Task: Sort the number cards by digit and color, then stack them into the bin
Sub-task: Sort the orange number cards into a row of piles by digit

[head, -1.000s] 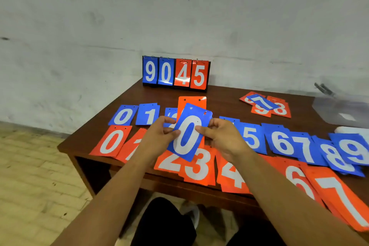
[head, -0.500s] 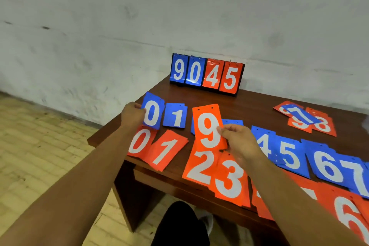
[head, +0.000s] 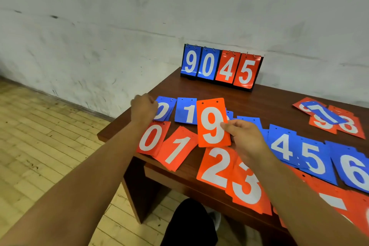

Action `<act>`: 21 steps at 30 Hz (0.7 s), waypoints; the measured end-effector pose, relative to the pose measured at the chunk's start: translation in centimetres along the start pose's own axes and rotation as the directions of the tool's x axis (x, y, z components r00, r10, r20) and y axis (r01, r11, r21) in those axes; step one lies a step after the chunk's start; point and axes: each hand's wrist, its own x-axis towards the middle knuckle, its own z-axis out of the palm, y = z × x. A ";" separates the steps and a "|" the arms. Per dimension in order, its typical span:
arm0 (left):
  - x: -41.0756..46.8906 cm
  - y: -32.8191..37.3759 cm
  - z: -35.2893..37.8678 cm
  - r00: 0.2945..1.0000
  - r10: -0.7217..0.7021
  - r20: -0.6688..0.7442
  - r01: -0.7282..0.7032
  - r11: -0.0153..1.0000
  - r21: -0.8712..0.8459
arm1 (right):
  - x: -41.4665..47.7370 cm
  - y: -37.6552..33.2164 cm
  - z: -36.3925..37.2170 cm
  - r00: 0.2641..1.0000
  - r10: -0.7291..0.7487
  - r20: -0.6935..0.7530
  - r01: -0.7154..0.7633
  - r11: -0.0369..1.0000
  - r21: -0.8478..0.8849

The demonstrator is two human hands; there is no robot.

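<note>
In the head view, an orange 9 (head: 212,124) is pinched at its right edge by the thumb and fingers of the right hand (head: 245,142) and is held upright over the worktop (head: 269,104), so that the right part of the blue 1 (head: 184,111) is covered. The left hand (head: 144,108) is seen from the back, fingers curled, at the left edge of the blue 0 (head: 164,109), which lies at the worktop's far left corner; whether that card is gripped cannot be told. Both hands are well apart, with the blue 1 between them. Nearer the person an orange row is laid out: 0 (head: 152,138), 1 (head: 177,151), 2 (head: 216,168), 3 (head: 247,187). To the right of the right hand the blue 4 (head: 282,146), 5 (head: 313,159) and 6 (head: 353,171) are overlapped. A loose heap (head: 329,118) of orange and blue cards is seen at the far right, and a scoreboard (head: 221,68) reading 9045 is stood against the wall
</note>
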 end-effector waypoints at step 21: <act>-22.3 15.4 0.3 0.761 0.433 0.483 0.006 0.740 -0.672 | -9.2 3.2 -10.9 0.939 -0.054 -0.339 0.056 0.998 -0.005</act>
